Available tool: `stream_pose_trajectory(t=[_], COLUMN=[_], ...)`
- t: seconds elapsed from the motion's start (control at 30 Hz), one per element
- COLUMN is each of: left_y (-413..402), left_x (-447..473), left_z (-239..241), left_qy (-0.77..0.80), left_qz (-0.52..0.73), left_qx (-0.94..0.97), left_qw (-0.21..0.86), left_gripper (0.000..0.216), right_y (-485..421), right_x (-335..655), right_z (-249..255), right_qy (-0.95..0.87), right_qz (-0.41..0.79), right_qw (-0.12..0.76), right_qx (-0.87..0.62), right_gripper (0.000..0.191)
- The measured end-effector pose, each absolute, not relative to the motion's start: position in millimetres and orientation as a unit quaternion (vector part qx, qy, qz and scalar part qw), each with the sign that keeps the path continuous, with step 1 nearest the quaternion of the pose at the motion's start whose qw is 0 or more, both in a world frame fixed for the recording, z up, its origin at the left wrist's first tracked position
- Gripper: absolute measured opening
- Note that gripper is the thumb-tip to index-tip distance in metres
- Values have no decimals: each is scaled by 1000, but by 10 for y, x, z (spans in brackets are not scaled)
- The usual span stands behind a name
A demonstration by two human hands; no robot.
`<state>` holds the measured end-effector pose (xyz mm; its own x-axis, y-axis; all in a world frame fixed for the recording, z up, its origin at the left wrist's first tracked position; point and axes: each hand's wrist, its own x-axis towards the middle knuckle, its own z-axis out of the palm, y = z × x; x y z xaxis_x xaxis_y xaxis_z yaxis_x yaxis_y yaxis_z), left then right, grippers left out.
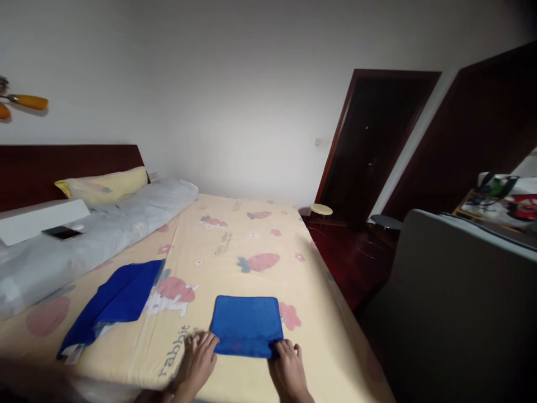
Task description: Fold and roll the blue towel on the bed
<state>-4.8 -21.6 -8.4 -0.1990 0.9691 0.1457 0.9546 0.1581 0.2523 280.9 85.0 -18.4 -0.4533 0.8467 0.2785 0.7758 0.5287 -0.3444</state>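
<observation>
A folded blue cloth (246, 323) lies flat on the yellow printed bedsheet (235, 235), near the bed's front edge. My left hand (197, 361) rests on the sheet with its fingertips at the cloth's near left corner. My right hand (289, 366) has its fingertips at the near right corner. Whether either hand pinches the cloth's edge is unclear. A second blue cloth (115, 302), loosely laid and partly folded, lies further left on the bed.
A grey rolled quilt (104, 229) and a yellow pillow (104, 186) lie along the dark headboard, with a phone (62, 232) on top. To the right are a grey panel (457, 313), two small stools (321, 210) and a dark doorway (369, 145).
</observation>
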Motion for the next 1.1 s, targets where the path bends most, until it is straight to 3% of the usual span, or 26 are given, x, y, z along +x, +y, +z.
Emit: stream_pose_trajectory(t=[0.33, 0.43, 0.63, 0.8, 1.1], left_y=[83, 160, 165, 222, -40], left_x=[-188, -145, 238, 662, 121], left_z=[303, 238, -66, -391, -418], left_qy=[804, 829, 844, 751, 774], left_qz=[88, 71, 84, 88, 95], left_qx=[577, 545, 530, 654, 626], left_qw=[113, 101, -29, 35, 14], left_gripper=[22, 27, 49, 54, 60], right_y=[1183, 1194, 988, 703, 932], right_x=[2779, 2707, 2460, 2077, 2769], right_z=[-88, -163, -242, -348, -546], right_qy=[-839, -822, -819, -868, -892], right_qz=[103, 68, 19, 54, 15], right_qw=[162, 170, 220, 261, 216], right_qx=[-509, -539, -530, -420, -397], right_gripper=[27, 32, 42, 29, 40])
